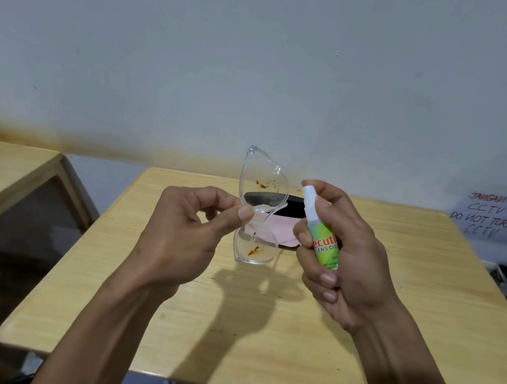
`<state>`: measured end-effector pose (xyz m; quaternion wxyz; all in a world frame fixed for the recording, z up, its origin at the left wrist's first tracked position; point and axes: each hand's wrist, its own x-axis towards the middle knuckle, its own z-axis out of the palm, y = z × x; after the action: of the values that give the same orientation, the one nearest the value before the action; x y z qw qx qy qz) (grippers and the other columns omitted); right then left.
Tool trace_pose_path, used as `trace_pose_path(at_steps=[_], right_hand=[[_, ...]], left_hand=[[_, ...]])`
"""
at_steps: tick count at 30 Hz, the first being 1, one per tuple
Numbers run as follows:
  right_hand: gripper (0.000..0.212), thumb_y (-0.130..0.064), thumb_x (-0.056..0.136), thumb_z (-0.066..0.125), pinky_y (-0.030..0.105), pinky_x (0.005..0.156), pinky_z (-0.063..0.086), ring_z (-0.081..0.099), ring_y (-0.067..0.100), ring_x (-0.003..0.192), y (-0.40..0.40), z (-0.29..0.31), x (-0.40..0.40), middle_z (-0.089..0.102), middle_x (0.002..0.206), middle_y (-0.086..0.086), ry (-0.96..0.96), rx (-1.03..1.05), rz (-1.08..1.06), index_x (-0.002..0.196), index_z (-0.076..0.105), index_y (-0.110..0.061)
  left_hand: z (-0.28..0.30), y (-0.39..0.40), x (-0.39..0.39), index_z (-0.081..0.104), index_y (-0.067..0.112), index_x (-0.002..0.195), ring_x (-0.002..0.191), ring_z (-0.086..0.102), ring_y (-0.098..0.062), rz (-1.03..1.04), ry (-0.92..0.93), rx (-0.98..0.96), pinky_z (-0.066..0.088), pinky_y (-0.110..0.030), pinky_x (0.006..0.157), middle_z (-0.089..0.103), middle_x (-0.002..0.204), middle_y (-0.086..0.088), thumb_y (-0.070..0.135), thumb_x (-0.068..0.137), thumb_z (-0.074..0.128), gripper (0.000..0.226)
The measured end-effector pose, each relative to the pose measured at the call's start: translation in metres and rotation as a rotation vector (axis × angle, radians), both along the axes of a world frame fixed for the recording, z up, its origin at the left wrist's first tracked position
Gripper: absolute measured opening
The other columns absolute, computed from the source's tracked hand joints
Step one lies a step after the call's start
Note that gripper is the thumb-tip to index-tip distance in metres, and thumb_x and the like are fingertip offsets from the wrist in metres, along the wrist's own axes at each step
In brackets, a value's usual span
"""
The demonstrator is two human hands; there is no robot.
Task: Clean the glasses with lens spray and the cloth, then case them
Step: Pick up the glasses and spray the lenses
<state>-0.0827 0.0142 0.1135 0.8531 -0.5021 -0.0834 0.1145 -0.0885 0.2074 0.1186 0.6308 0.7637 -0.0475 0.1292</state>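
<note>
The glasses (260,205), a clear plastic pair, hang in the air over the middle of the tabletop (257,339), turned on end so that one lens stands above the other. Orange-brown specks dot both lenses, a cluster on the upper one and a blot near the bottom of the lower one. The left hand (187,234), at 9 o'clock from the glasses, pinches them at the bridge between thumb and forefinger, the other fingers curled into the palm.

At 3 o'clock from the glasses, just beside them but apart, the right hand (344,256) grips the lens spray (321,234), a small green bottle with a white nozzle and a red and white label. The fingers wrap around the bottle's body, the forefinger lies over the top of the nozzle, and the nozzle faces the upper lens.

Behind the glasses, toward 12 o'clock on the tabletop, lies the pink cloth (276,230), seen partly through the lenses. A black case (292,208) sits just beyond it, touching or overlapping its far edge; whether it is open I cannot tell.

The hands' shadow falls on the pale wood at 6 o'clock from the glasses. A second wooden table (4,173) stands at 9 o'clock, well apart, and a handwritten paper sign (499,219) about CCTV hangs on the wall at 3 o'clock.
</note>
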Motion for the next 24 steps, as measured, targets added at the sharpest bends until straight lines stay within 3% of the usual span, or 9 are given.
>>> trace_pose_path(at_steps=[8,15,20,24], right_hand=[[0.016,-0.023,0.100,0.047,0.013,0.038,0.016,0.023,0.010,0.028,0.010,0.008,0.001,0.048,0.064,0.006,-0.048,-0.020,-0.012,0.109,0.060,-0.023],[0.017,-0.023,0.101,0.048,0.014,0.040,0.017,0.023,0.010,0.032,0.014,0.012,0.001,0.048,0.066,0.005,-0.077,-0.067,-0.098,0.110,0.062,-0.027],[0.021,-0.024,0.103,0.042,0.017,0.041,0.019,0.029,0.013,0.035,0.012,0.008,0.000,0.048,0.069,0.006,-0.093,-0.088,-0.095,0.114,0.060,-0.029],[0.030,-0.017,0.103,0.042,0.029,0.045,0.038,0.049,0.020,0.062,-0.002,-0.010,0.000,0.058,0.078,0.007,-0.161,-0.235,-0.315,0.118,0.058,-0.037]], left_hand=[[0.001,-0.001,-0.001,0.076,0.011,0.072,0.077,0.051,-0.020,0.003,0.006,0.001,0.050,-0.048,0.087,0.069,0.069,0.005,0.017,0.082,0.076,0.011],[0.002,0.000,-0.001,0.075,0.010,0.073,0.078,0.052,-0.021,0.004,0.008,0.008,0.050,-0.050,0.089,0.069,0.072,0.000,0.018,0.082,0.076,0.011],[0.002,-0.001,-0.001,0.075,0.010,0.074,0.078,0.053,-0.019,0.012,0.019,0.006,0.050,-0.043,0.085,0.069,0.073,-0.001,0.018,0.082,0.076,0.011],[0.000,0.002,0.000,0.074,0.011,0.071,0.077,0.053,-0.017,0.024,0.016,-0.023,0.047,-0.031,0.079,0.068,0.073,-0.003,0.017,0.082,0.076,0.012]])
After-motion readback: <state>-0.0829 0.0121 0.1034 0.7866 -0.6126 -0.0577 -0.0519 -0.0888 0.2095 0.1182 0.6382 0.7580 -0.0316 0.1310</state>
